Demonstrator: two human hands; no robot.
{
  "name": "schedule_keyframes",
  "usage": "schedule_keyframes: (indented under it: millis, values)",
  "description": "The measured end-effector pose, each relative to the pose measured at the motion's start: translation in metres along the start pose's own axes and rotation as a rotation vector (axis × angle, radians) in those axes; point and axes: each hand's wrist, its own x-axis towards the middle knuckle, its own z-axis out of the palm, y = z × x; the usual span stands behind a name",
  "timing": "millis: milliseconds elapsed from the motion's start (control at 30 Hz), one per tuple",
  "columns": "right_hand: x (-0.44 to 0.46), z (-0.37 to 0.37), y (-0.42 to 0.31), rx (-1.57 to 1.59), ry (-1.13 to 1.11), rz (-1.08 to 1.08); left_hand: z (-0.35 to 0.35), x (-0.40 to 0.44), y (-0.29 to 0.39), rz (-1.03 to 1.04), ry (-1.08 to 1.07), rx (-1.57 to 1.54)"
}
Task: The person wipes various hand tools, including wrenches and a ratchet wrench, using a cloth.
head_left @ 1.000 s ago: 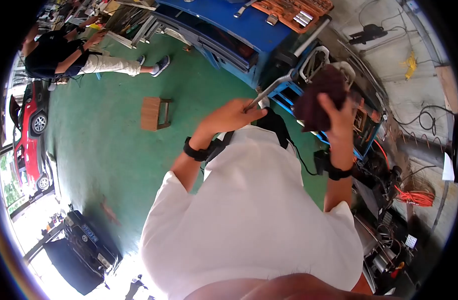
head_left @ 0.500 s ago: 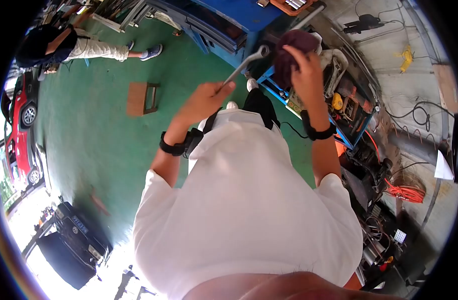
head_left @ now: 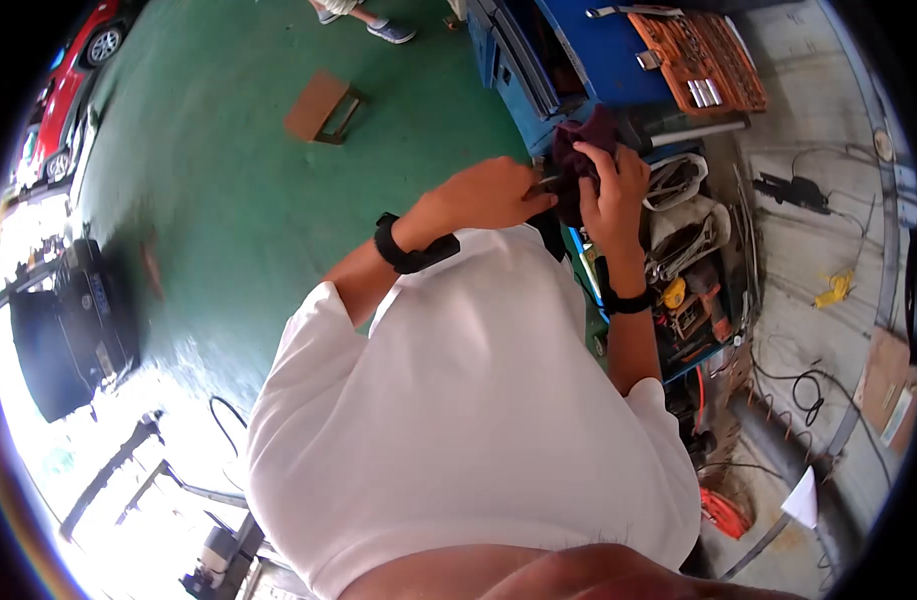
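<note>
My left hand (head_left: 490, 195) is closed round a metal wrench (head_left: 549, 180); only a short piece of it shows beyond the fingers, and its far end is hidden by the cloth. Close on the right, my right hand (head_left: 615, 195) grips a dark maroon cloth (head_left: 584, 137), bunched against the wrench's end. Both hands are in front of my body, just beyond the hem of the white shirt.
A blue cabinet (head_left: 618, 65) bears an open orange socket case (head_left: 683, 55). Below it, a shelf of tools (head_left: 693, 300) lies right of my hands. A wooden stool (head_left: 321, 105) stands on the green floor. Another person's legs (head_left: 363, 15) show at the top.
My hands have come together, bringing the wrench's end into the cloth. The view has turned, so the stool and cabinet sit differently and the other person is mostly out of frame.
</note>
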Motion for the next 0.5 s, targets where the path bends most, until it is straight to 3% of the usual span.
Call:
schedule_keyframes:
  millis: [100,300,367,500]
  values:
    - [0.009,0.007,0.026,0.001,-0.092,0.021,0.008,-0.005,-0.004,-0.1,0.0,-0.066]
    - [0.04,0.001,0.064,0.291,-0.25,0.197,0.008,0.008,-0.003,-0.159,0.041,-0.145]
    - [0.048,-0.005,0.09,0.713,-0.547,0.413,0.002,0.01,-0.003,-0.177,0.006,-0.185]
    - [0.055,-0.012,0.105,1.018,-0.709,0.532,-0.023,0.015,0.015,-0.269,-0.086,-0.234]
